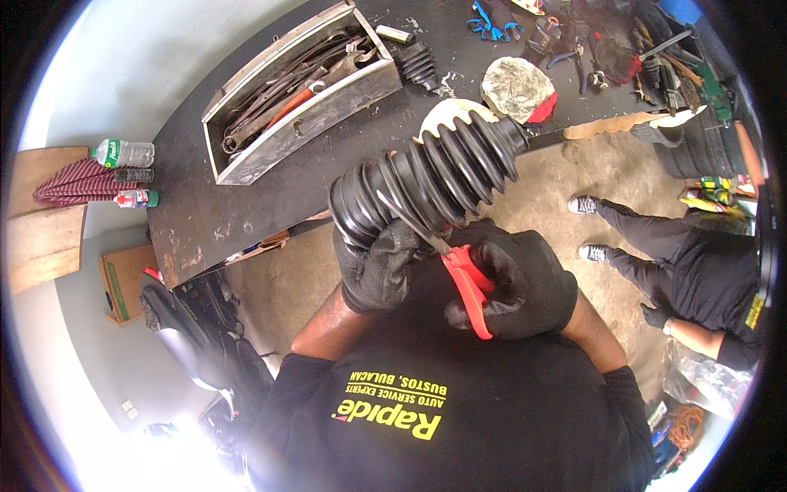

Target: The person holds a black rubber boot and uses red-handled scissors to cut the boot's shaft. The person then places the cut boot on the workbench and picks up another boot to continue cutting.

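Observation:
A black ribbed rubber bellows boot (434,176) is held up in front of my chest, slanting up to the right. My left hand (379,269), in a black glove, grips its lower left end from below. In my gloved right hand (525,283) is a pair of scissors (469,287) with red handles. Their metal blades point up and left and lie across the ribs near the wide end of the boot. Whether the blades bite into the rubber cannot be made out. The fingertips behind the boot are hidden.
Beyond the boot stands a dark workbench (193,221) with a metal toolbox (303,135) full of wrenches. A smaller bellows (419,66), a stained round cloth (518,86) and pliers (580,66) lie there too. At the right is another person (697,262) in dark clothes.

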Available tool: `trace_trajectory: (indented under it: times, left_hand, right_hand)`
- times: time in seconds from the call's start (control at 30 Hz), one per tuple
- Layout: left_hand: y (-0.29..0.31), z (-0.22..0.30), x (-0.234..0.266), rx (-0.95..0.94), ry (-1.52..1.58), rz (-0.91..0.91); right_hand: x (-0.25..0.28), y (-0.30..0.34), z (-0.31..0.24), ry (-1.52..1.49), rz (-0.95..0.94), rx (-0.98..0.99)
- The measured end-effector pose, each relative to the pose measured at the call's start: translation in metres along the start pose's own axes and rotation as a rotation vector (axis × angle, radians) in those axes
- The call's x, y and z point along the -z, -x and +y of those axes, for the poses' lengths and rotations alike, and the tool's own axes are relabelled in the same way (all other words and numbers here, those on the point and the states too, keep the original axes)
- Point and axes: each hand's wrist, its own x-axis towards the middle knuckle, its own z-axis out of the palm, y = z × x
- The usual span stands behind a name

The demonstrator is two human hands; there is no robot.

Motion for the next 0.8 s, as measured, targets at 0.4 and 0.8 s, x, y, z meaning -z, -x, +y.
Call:
trace_trajectory:
  times: [0.4, 0.8]
  left_hand:
    - [-0.003, -0.004, 0.021, 0.016, 0.063, 0.097]
    - [0.003, -0.011, 0.01, 0.023, -0.052, 0.032]
  right_hand:
    - [0.006, 0.004, 0.006, 0.214, -0.028, -0.004]
    - [0.009, 0.003, 0.001, 0.16, -0.061, 0.001]
